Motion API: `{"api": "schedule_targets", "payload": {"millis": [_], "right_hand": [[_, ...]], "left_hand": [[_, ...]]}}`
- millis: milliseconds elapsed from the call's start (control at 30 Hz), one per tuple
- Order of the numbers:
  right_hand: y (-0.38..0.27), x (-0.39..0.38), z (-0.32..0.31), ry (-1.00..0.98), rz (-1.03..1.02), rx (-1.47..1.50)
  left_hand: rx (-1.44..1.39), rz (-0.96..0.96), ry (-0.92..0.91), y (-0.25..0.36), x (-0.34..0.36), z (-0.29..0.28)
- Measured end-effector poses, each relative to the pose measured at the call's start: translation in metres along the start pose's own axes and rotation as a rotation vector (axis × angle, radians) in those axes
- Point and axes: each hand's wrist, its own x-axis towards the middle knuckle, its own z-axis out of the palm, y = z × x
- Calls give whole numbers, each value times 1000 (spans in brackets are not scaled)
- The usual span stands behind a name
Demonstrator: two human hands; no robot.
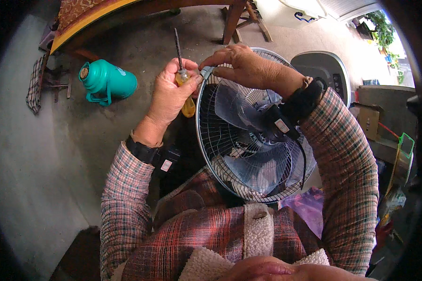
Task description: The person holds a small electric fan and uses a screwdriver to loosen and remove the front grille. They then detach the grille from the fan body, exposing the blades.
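Note:
My left hand (163,96) is closed round a screwdriver (188,107) with a clear yellow handle, its dark shaft pointing up and away. The left thumb reaches close to the rim of an electric fan (199,117). Over the far left of that rim bends my right hand (255,68), its fingers closed on the edge beside a grey clip (207,71). Translucent blue blades (237,105) show inside the fan's wire guard. The fan head rests against my lap, and no front guard can be made out over the blades.
A green thermos jug (112,82) with a cork stopper stands on the floor at left. Beyond it is a wooden table (192,3). The grey fan base (321,65) sits behind the fan head at right. A cardboard box (368,122) and clutter line the right side.

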Motion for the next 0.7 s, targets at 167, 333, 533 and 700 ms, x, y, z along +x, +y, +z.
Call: {"api": "schedule_targets", "payload": {"millis": [167, 333, 533, 700], "right_hand": [[0, -1, 1, 18, -31, -55], [-2, -4, -1, 46, -62, -81], [-1, 1, 1, -11, -72, 12], [0, 1, 5, 20, -76, -24]], "left_hand": [[-20, -18, -19, 1, 1, 0], [-162, -152, -45, -2, 5, -2], [-198, -152, -120, -8, 10, -7], [-234, -193, -115, -5, 11, -5]]}}
